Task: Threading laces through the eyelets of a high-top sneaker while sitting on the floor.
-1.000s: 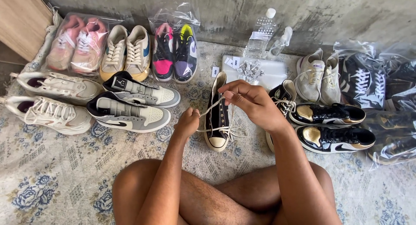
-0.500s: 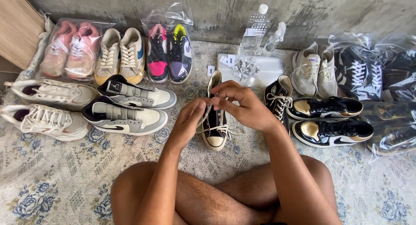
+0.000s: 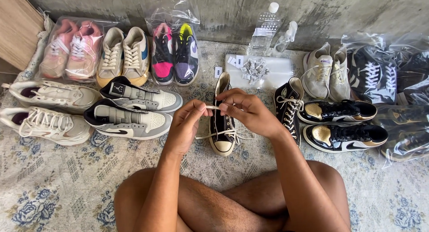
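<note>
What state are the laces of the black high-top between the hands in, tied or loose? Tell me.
Loose. The black high-top shows no knot; one white lace is stretched between the left hand and right hand, and slack ends trail onto the rug.

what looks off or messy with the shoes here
The black high-top under the hands is half unlaced: its white lace is stretched between left hand and right hand, with loose ends trailing on the rug. Its mate lies tilted beside it. The other pairs sit neatly.
</note>
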